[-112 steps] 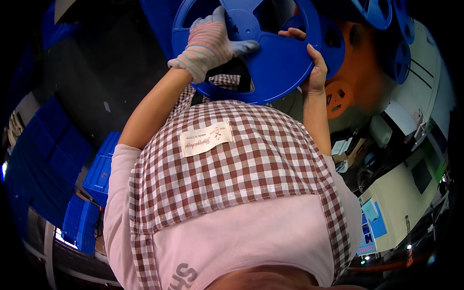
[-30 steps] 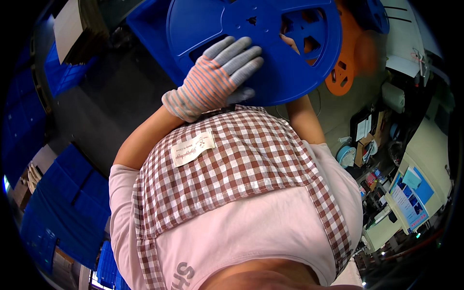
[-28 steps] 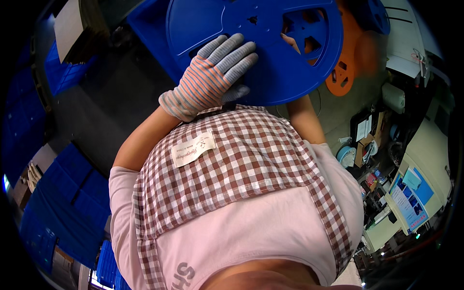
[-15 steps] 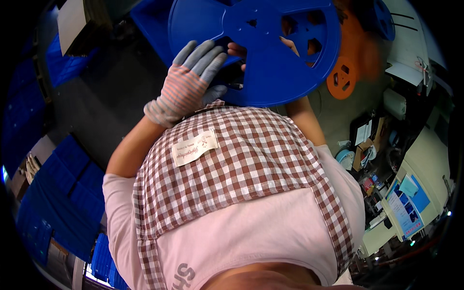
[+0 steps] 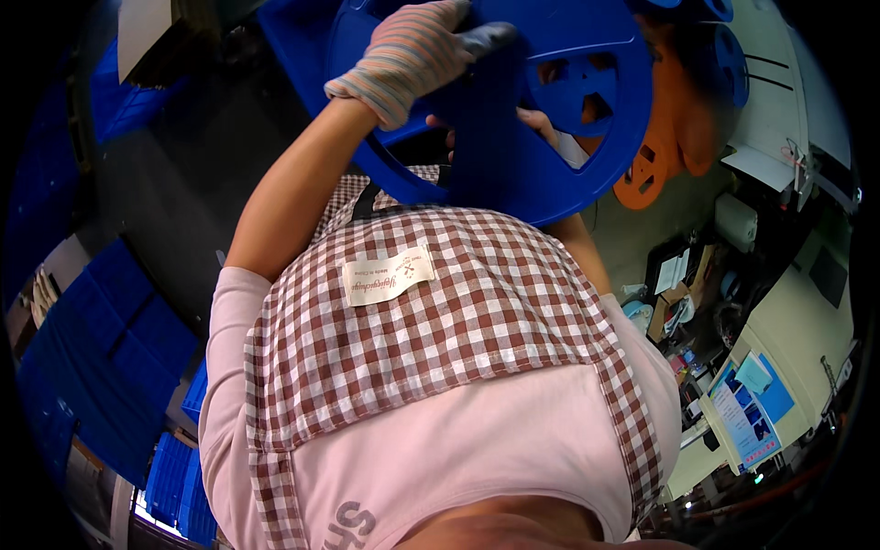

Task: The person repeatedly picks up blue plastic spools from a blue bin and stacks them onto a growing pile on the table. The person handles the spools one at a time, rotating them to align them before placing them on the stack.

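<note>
A large blue plastic reel (image 5: 500, 183) with wide cut-out windows is tilted in front of my chest, close to the checked apron. From beneath, my bare right hand (image 5: 543, 126) supports it. Its thumb and fingertips show through two of the windows, curled around the middle part; the palm is hidden behind the plastic. My left hand (image 5: 417, 57), in a striped glove with grey fingertips, lies over the reel's upper left face. Its thumb stretches away from the fingers, which run partly out of the picture; whether they press on the reel is unclear.
Orange reels (image 5: 642, 174) and another blue reel (image 5: 731, 64) stand beyond the held one, next to a pale work surface (image 5: 765, 156). Blue crates (image 5: 119, 302) line the left side, with a cardboard stack (image 5: 147, 41) at upper left. A pale cabinet (image 5: 807, 312) is at right.
My left hand has moved up and to the right, from the reel's left edge onto its upper face. The reel has turned, so its windows sit differently; my right hand stays beneath.
</note>
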`<state>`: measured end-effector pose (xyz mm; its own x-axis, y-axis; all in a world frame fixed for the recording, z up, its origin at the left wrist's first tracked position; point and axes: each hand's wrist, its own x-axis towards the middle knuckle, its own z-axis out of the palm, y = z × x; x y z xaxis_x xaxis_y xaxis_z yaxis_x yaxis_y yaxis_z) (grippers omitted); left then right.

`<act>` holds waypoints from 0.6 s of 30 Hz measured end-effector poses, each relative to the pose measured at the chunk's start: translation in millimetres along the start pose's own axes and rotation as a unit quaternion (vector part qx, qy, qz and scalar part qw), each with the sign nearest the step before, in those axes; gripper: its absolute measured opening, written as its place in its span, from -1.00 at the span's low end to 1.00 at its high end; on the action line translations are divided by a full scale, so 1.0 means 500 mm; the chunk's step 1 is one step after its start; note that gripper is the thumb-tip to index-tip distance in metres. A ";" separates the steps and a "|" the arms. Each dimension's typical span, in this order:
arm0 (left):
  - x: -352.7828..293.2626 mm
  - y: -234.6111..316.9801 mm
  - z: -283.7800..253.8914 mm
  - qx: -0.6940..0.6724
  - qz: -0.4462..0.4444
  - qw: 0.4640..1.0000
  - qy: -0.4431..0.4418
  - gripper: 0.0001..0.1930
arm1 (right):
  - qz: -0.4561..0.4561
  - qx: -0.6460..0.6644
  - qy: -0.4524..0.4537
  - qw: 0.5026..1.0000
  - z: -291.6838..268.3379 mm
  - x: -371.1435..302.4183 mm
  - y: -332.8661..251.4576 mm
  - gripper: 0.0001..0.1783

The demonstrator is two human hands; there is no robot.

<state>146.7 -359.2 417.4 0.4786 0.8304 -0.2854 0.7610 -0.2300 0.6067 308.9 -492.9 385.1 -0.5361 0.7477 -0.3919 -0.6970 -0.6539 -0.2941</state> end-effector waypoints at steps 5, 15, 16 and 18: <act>0.014 -0.094 0.016 -0.257 0.044 0.963 -0.063 -0.78 | 0.003 0.042 -0.059 0.997 -0.029 0.002 0.019 -0.17; -0.038 -0.033 0.022 -0.080 0.223 0.919 0.316 -0.57 | 0.015 0.106 -0.022 0.994 -0.042 -0.011 0.008 -0.19; -0.047 0.004 0.029 -0.062 0.243 0.898 0.361 -0.50 | 0.021 0.102 -0.019 0.994 -0.054 -0.006 0.007 -0.20; -0.051 0.072 0.045 -0.110 0.296 0.898 0.307 -0.41 | 0.028 0.093 -0.003 0.995 -0.050 -0.008 0.006 -0.20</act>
<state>171.8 -400.4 429.8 0.3889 0.7337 0.5572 0.3153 -0.6743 0.6678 321.0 -500.8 364.2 -0.5785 0.7120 -0.3980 -0.7422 -0.6619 -0.1055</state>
